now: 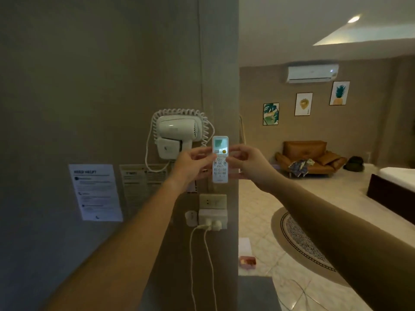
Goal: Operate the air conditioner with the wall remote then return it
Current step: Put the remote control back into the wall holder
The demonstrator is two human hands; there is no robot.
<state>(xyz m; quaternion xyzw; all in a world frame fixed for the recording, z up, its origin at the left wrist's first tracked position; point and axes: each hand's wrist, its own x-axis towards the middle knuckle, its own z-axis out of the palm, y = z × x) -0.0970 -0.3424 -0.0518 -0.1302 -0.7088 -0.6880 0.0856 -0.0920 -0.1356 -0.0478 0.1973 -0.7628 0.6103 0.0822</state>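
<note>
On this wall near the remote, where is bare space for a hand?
Bare wall lies left of the hair dryer, above the paper notice. It is crowded under the remote: sockets, plugs and cords. Both hands, left and right, grip it.

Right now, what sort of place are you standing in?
Most likely a hotel or rental guest room: a wall-mounted hair dryer with printed guest notices beside it, a bed and sofa sharing one room, and an air conditioner on the far wall.
</note>
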